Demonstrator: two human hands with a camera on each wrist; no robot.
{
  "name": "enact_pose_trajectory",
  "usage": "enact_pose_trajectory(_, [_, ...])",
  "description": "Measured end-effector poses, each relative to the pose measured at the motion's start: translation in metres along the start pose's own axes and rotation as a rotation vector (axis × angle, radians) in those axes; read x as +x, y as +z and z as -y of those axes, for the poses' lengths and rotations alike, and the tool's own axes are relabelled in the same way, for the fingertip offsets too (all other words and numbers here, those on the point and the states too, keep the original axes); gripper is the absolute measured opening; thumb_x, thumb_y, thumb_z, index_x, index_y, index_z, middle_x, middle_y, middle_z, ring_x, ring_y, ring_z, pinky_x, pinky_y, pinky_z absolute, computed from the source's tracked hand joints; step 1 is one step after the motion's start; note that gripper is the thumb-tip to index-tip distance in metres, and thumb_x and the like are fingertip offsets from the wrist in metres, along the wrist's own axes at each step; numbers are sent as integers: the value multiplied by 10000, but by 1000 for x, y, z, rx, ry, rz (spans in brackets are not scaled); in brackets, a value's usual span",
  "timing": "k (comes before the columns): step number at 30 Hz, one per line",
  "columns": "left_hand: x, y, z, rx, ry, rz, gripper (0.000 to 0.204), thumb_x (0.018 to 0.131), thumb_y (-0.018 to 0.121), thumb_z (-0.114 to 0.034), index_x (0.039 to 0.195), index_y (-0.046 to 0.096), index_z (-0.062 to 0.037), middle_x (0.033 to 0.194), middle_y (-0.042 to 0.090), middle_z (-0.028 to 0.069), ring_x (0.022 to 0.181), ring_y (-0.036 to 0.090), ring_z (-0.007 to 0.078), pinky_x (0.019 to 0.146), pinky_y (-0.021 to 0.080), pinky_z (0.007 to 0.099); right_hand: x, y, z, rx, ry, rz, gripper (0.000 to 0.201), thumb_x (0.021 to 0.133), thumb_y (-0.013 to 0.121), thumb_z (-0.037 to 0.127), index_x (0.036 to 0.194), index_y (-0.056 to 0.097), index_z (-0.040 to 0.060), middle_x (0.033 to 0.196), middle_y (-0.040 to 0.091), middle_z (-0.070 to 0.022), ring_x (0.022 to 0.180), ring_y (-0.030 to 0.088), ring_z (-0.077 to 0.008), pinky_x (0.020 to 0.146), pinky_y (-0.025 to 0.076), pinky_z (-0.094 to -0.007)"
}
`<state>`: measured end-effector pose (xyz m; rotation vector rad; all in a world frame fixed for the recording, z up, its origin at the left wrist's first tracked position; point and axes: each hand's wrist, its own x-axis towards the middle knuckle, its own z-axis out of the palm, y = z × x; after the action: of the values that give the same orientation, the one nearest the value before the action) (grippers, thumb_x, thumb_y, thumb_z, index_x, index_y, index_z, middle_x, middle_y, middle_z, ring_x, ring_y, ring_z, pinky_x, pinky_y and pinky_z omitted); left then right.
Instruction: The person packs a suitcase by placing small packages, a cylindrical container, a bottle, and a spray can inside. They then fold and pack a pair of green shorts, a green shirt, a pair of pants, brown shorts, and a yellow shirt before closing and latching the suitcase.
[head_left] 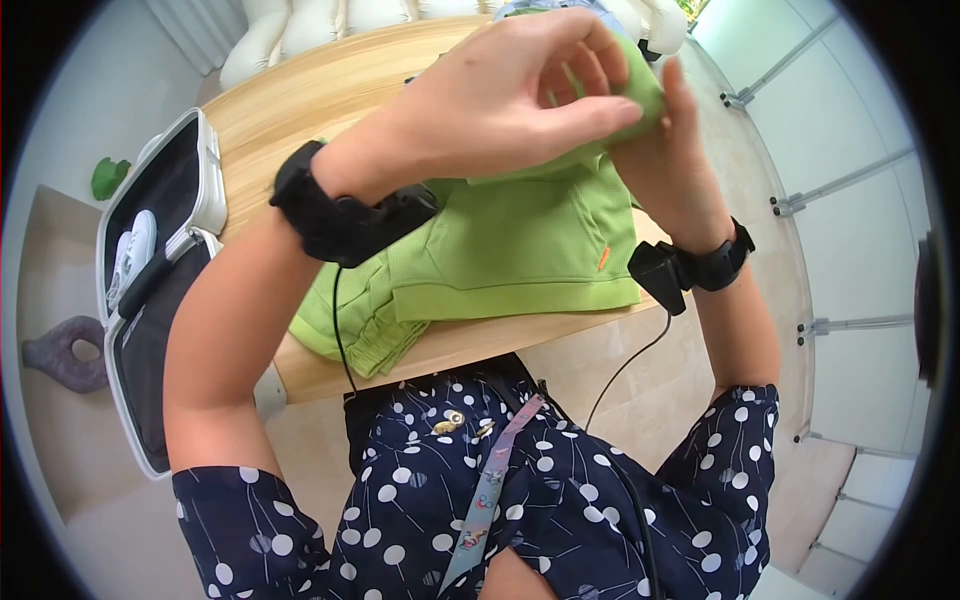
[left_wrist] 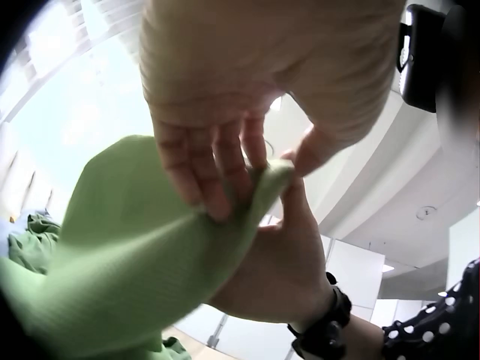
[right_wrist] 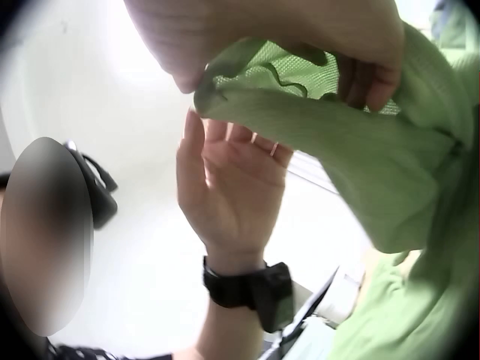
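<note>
Closest in, along the bottom of the frame, there's a polka-dot shirt (head_left: 395,500) with a lanyard (head_left: 490,490) hanging down it, close to the bench (head_left: 290,85), probably just so everything's in reach. The green top (head_left: 525,240) lies spread mid-frame, pocket side up, so the bench carries the body while the neck end is up in the air. Upper right of centre, the raised cloth (left_wrist: 142,247) is held from two sides: left grip (head_left: 510,95) clamped on its edge, thumb against fingers, right grip (head_left: 662,172) pinching it too, fingers inside the opening. I'd guess sharing it keeps the fabric from flopping. Looks like the hood, but it's blurry, so no promises. Left edge, a suitcase (head_left: 206,165) sits with its halves apart, shoes (head_left: 140,245) inside; top edge, a pale sofa (head_left: 370,12).
</note>
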<state>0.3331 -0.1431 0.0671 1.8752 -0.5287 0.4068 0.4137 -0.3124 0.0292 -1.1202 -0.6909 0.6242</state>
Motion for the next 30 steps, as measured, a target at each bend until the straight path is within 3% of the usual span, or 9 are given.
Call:
enact_pose_trajectory(2, [-7, -13, 22, 68, 9, 40, 143, 828, 571, -72, 947, 571, 8, 806, 617, 70, 736, 587, 132, 661, 469, 266, -8, -5, 9, 89, 75, -8, 632, 979, 335, 497, 1378, 383, 8, 1354, 474, -96, 1276, 416, -196, 1084, 284, -353])
enact_pose_trajectory(5, [-42, -42, 64, 403, -133, 107, 225, 856, 565, -102, 1072, 567, -38, 974, 617, 83, 867, 589, 178, 737, 474, 297, -28, -23, 0, -331, 57, -82, 626, 976, 359, 465, 1393, 359, -3, 1389, 446, -98, 1301, 396, -201, 1083, 285, -356])
enact_pose_trajectory(9, [-95, -65, 89, 580, -212, 371, 343, 823, 614, -77, 1152, 516, -57, 1083, 551, 121, 953, 567, 240, 795, 471, 329, -85, -45, -23, 136, 381, 26, 496, 917, 567, 155, 1364, 411, 11, 1294, 528, -74, 1175, 499, -182, 987, 387, -307])
enact_pose_trajectory(13, [-96, -59, 86, 681, -294, 392, 471, 757, 666, -45, 1190, 480, -65, 1117, 496, 142, 1001, 534, 303, 835, 452, 363, -114, -59, -18, -288, 609, 258, 530, 898, 618, 214, 1349, 436, 5, 1328, 510, -88, 1207, 486, -195, 1009, 362, -311])
enact_pose_trajectory(15, [-93, -55, 94, 741, -180, 385, 504, 724, 675, -33, 1187, 480, -69, 1095, 495, 139, 991, 528, 305, 807, 452, 368, -106, -56, -13, -652, 455, 671, 522, 892, 634, 226, 1320, 465, -20, 1316, 520, -117, 1215, 484, -207, 997, 378, -311])
enact_pose_trajectory(20, [-96, -37, 113, 1039, 44, 361, 587, 604, 689, 5, 1154, 500, -75, 1027, 486, 131, 946, 513, 297, 741, 443, 361, -87, -80, -14, -1147, 625, 273, 299, 872, 625, 134, 1147, 587, 23, 1203, 567, -95, 961, 622, -192, 775, 503, -305])
enact_pose_trajectory(22, [-95, -29, 116, 1142, 168, 287, 563, 581, 662, 18, 1118, 512, -66, 1002, 483, 117, 890, 508, 280, 727, 433, 338, -71, -84, -26, -1500, 21, 12, 236, 835, 597, 56, 1069, 606, 75, 1119, 572, -51, 779, 637, -208, 644, 512, -322])
enact_pose_trajectory(25, [-92, -22, 118, 1235, 71, 320, 460, 613, 635, 23, 1054, 532, -54, 978, 498, 99, 909, 507, 274, 743, 439, 345, -45, -82, -45, -1672, -354, -15, 281, 797, 588, 11, 1057, 612, 114, 1083, 565, -28, 734, 630, -233, 624, 508, -329])
enact_pose_trajectory(30, [-85, -37, 111, 1067, 102, 227, 289, 686, 594, 42, 964, 563, -31, 912, 558, 97, 888, 543, 283, 739, 453, 377, -18, -104, -61, -1627, -495, -17, 279, 776, 608, -23, 1009, 664, 121, 1011, 573, -45, 719, 618, -182, 592, 507, -305])
